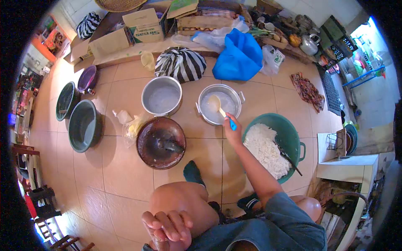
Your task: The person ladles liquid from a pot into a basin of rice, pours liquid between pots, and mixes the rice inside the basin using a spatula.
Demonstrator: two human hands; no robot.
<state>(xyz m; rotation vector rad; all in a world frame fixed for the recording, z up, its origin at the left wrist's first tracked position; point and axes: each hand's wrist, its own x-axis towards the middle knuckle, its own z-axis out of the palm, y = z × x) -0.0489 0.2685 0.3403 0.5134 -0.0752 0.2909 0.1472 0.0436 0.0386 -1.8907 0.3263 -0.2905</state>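
Note:
My right hand point(232, 125) is closed round the blue handle of a cream-coloured ladle point(214, 103). The ladle's bowl rests over the pale, cloudy liquid in a metal pot with two side handles point(201, 113). My left hand point(167, 226) hangs near my bent knee, its fingers loosely curled and a little apart, with nothing visible in them. To the right of the pot stands a green basin point(299, 131) holding a heap of white, rice-like food point(266, 150). A dark-handled utensil point(292, 162) leans in that basin.
Another metal pot point(144, 98) with pale liquid stands left, behind a brown stone mortar point(140, 144) with a dark pestle point(173, 146). Grey-green tubs point(98, 125) sit further left. A striped bag point(180, 65) and blue bag point(238, 56) lie behind; a counter point(343, 169) is at right.

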